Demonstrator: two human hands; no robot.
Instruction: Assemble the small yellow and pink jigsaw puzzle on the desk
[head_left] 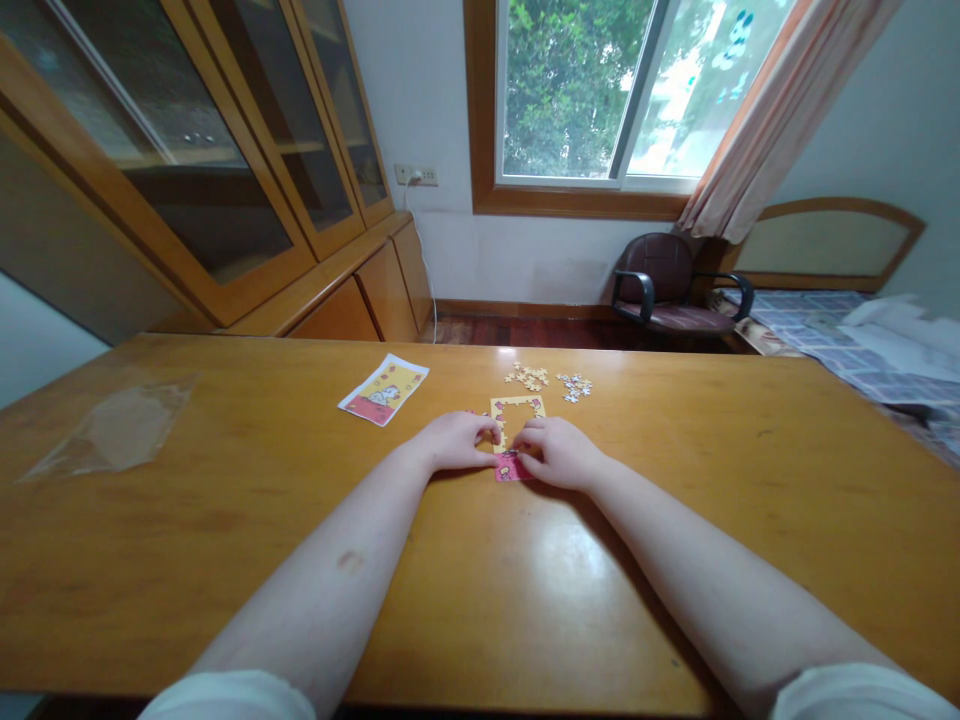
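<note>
A partly assembled jigsaw puzzle (pixel 517 403) lies flat on the table, a yellow border around an open middle with a pink strip at its near edge. At its left side rests my left hand (pixel 459 440), thumb and bent fingers apart and touching the puzzle's edge. Over the lower right part is my right hand (pixel 559 452), its fingers curled together and pressed down near the pink strip. Whatever sits under those fingertips is hidden. A few reddish loose pieces show just beyond my left hand, partly covered.
Yellowish loose puzzle pieces (pixel 529 377) and a paler pile of pieces (pixel 575 387) lie beyond the puzzle. A printed picture sheet (pixel 386 390) is to the left. A clear plastic bag (pixel 116 428) lies at the table's far left. An office chair (pixel 667 285) stands behind the table (pixel 480 620).
</note>
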